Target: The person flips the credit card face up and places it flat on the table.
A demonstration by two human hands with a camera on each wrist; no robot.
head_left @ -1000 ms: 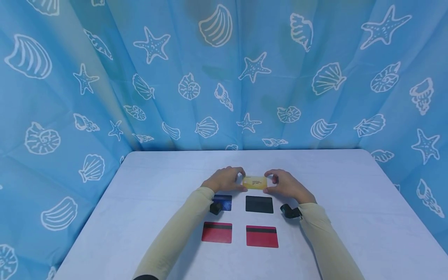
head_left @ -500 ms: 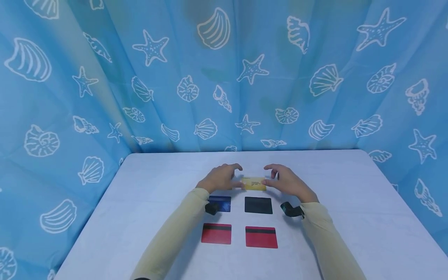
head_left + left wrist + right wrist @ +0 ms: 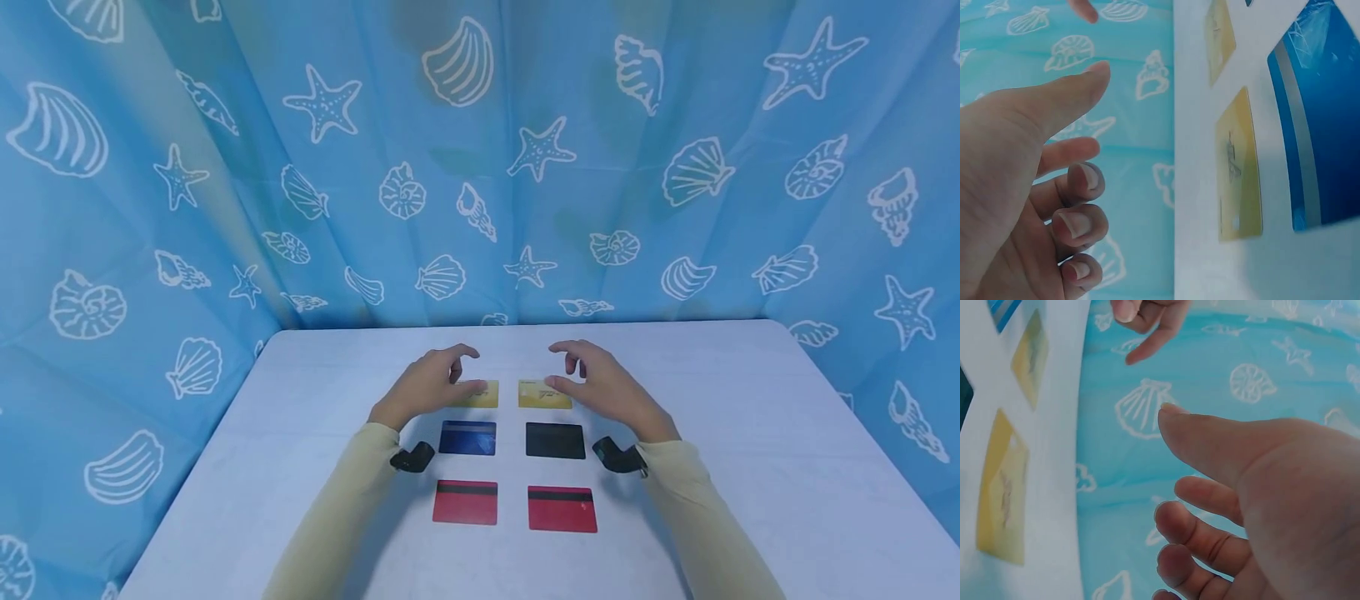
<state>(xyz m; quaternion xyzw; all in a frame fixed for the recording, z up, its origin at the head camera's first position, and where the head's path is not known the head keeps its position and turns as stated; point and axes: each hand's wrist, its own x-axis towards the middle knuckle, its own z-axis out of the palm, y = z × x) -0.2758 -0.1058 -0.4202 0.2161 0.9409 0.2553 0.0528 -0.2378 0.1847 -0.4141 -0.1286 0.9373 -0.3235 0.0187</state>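
Note:
My left hand (image 3: 429, 385) hovers over the left yellow card (image 3: 487, 394), its thumb overlapping it in the head view. Nothing is between its loosely bent fingers. Likewise holding nothing, my right hand (image 3: 611, 390) is beside the right yellow card (image 3: 536, 397), with the thumb tip over it. In the left wrist view, the left yellow card (image 3: 1240, 175) lies flat, apart from my hand (image 3: 1010, 156). The right wrist view shows the right yellow card (image 3: 1002, 494) away from my relaxed fingers (image 3: 1200, 522). Both yellow cards lie side by side, forming the far row.
Nearer me lie a blue card (image 3: 467, 438) and a black card (image 3: 555, 442). Closest are two red cards (image 3: 465, 503) with dark stripes, side by side. All lie on a white-covered table (image 3: 712, 400). A blue shell-patterned curtain (image 3: 480, 167) hangs behind its far edge.
Both hands have let go of the right yellow card and risen from it. My left hand has moved left, uncovering the left yellow card and the whole blue card.

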